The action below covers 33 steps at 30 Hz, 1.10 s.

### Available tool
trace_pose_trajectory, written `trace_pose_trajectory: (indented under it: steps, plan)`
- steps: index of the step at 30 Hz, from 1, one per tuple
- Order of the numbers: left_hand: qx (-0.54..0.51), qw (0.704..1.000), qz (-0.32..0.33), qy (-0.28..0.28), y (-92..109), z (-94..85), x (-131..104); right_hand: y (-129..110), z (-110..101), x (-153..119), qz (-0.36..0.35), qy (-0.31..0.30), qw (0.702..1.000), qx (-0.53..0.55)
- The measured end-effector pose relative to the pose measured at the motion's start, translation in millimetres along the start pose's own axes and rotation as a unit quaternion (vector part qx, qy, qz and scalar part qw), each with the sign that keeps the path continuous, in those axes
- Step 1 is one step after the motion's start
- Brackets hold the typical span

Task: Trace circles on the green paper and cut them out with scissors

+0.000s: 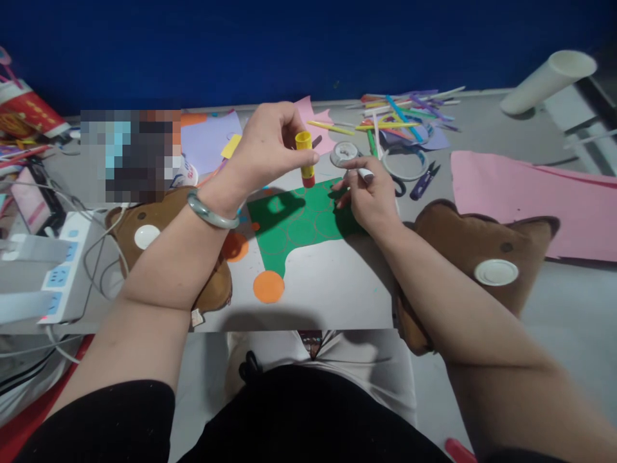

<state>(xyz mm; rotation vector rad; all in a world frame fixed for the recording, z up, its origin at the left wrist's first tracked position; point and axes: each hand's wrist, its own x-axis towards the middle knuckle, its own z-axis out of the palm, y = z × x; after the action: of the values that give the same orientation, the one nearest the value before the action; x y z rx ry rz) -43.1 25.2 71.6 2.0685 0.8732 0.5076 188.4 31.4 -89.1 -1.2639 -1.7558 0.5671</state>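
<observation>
My left hand [272, 141], with a jade-like bangle on its wrist, pinches a yellow and red glue stick [304, 161] upright above the green paper [289, 241]. Several circles are outlined on that paper, and one lower corner has a curved cut edge. My right hand [371, 193] hovers over the paper's right end, its fingers curled around a slim white pen [365, 174]. One orange paper circle [268, 287] lies by the paper's lower tip. Another orange circle [236, 247] is partly hidden by my left forearm.
Brown cushions [463, 247] lie under or beside both forearms. A tape roll [403, 162], small purple snips [425, 182] and a pile of coloured sticks [409, 116] sit at the back right. Pink paper [535, 199] covers the right side. A power strip [72, 267] with cables stands left.
</observation>
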Motion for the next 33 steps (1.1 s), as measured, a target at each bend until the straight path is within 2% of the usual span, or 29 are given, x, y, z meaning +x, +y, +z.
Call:
trace_pose_trajectory:
  steps: [2, 5, 8, 11, 16, 21, 27, 33]
  plan:
    - [-0.007, 1.0, 0.001, -0.007, -2.5, 2.1, -1.6, 2.1, 1.2, 0.7, 0.001, 0.0, 1.0, -0.003]
    - [-0.023, 1.0, -0.006, -0.006, -18.5, 3.3, 1.0, 2.1, 2.1, 1.0, 0.007, 0.009, 1.0, -0.007]
    - [-0.056, 0.997, -0.043, 0.037, -40.3, 2.9, 8.1, 1.2, 1.7, 1.3, 0.006, 0.006, 1.0, -0.014]
    - [-0.066, 0.993, -0.065, 0.068, -52.7, 4.8, 13.0, -0.1, 1.0, 1.3, 0.01, -0.007, 1.0, -0.006]
    - [-0.045, 0.995, -0.063, 0.059, -51.4, 14.6, 12.5, -7.1, 0.6, 1.2, 0.052, 0.002, 0.998, 0.027]
    - [-0.027, 0.997, -0.06, 0.027, -49.0, 20.7, 11.8, -15.7, -1.2, 3.8, 0.094, -0.023, 0.994, 0.053]
    - [-0.004, 0.997, -0.066, 0.028, -46.2, 19.4, 11.4, -20.9, -3.6, 1.9, 0.086, -0.029, 0.996, 0.024]
    - [0.028, 0.996, -0.085, 0.027, -39.9, 19.7, 10.3, -12.9, -3.6, 0.9, 0.074, -0.042, 0.996, 0.021]
